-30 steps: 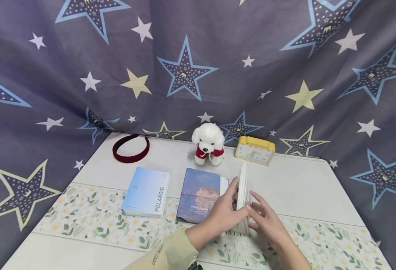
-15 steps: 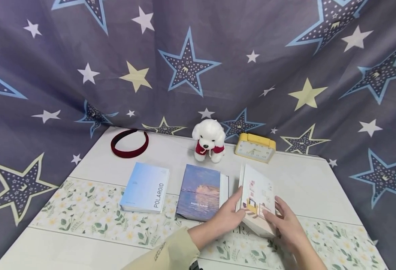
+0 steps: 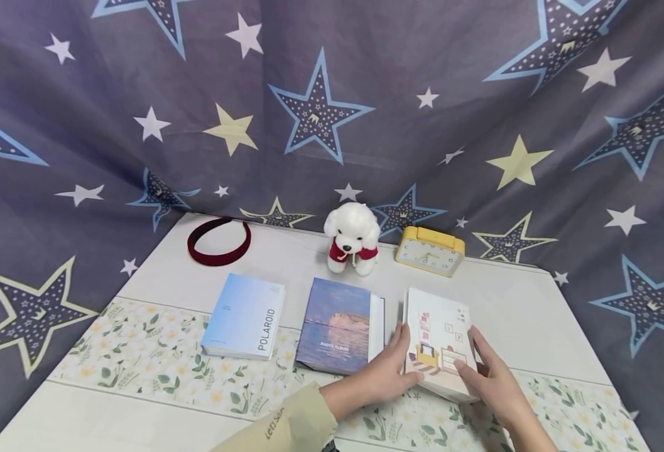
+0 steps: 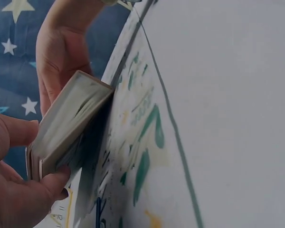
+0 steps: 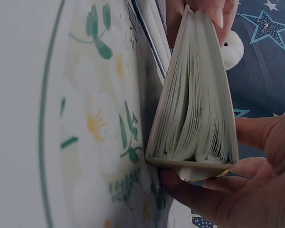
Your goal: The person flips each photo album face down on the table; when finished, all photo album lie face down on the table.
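Note:
A thick photo album (image 3: 439, 342) with a white cover, drawn with furniture and small frames, is held cover up, close over the floral strip of the table. My left hand (image 3: 385, 370) grips its left edge, fingers at the side and thumb near the lower corner. At the opposite side, my right hand (image 3: 492, 383) holds the right edge with the thumb on the cover. In the right wrist view, its many pages (image 5: 194, 109) fan slightly between the covers, and the album looks tilted there. The undersides of both hands are hidden in the head view.
Left of the hands lie a blue painted photo album (image 3: 334, 326) with a white part jutting out and a light-blue POLAROID album (image 3: 244, 317). Behind them are a dark red headband (image 3: 218, 258), a white plush dog (image 3: 351, 235) and a yellow clock (image 3: 430, 251). A starry curtain (image 3: 196, 75) hangs behind.
The white album stood on edge a second ago. It has tipped over to the right, cover up, and come down flatter. My right hand has moved right along with it.

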